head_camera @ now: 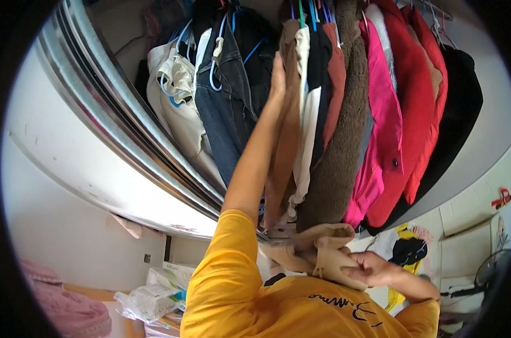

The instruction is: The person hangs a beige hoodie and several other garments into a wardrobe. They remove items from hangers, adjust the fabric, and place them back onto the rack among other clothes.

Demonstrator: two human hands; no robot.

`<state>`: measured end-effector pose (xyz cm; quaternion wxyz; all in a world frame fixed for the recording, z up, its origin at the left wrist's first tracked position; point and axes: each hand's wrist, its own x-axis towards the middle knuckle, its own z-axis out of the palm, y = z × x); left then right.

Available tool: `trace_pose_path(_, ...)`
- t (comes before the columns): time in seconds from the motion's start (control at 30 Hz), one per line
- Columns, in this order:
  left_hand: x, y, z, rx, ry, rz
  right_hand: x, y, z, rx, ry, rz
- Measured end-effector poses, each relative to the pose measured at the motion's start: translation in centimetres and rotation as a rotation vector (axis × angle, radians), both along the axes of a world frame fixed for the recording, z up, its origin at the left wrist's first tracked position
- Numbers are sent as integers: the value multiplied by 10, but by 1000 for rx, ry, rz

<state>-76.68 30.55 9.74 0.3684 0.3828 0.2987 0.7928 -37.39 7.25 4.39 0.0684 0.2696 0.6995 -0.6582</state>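
Note:
My left hand (279, 78) reaches up into the wardrobe and lies flat, edge-on, against a brown garment (290, 105) on the rail. Its fingers look straight, though part of the hand is hidden. Low in front of my chest, my right hand (371, 268) grips a tan garment (329, 253), which is bunched and partly blurred. Beside the brown garment hang a white garment (310, 126), a rust-red one (334, 80) and a fuzzy dark-brown coat (337, 156). Left of my arm hangs a dark denim jacket (221, 110).
A pink jacket (380, 139), red coats (411, 97) and a black garment (458, 93) fill the rail's right side. Sliding door edges (124, 114) border the left. Plastic-wrapped packages (152, 298) sit lower left; clothes (407, 249) and a fan (492, 270) are lower right.

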Motion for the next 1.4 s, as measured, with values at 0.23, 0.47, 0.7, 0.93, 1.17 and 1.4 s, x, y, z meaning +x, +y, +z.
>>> trace_pose_path(0.23,-69,-105,-27,-208,223,93,-51,-29,76,-203,266,-138)
trace_pose_path(0.47,-47,-83,-22,-207,129,-15,-100,-34,142,208,516,-704)
trace_pose_path(0.7,-116,-85,-59,-35,1,102,-185,4,249,415,647,-959)
trace_pose_path(0.93,-50,-130,-50,-140,171,178,-235,91,253,335,811,-783)
trace_pose_path(1.17,-5,-230,-148,-203,343,-13,-281,125,260,534,748,-744)
trace_pose_path(1.4,23,-153,-164,-320,162,568,-272,124,291,1338,483,-533)
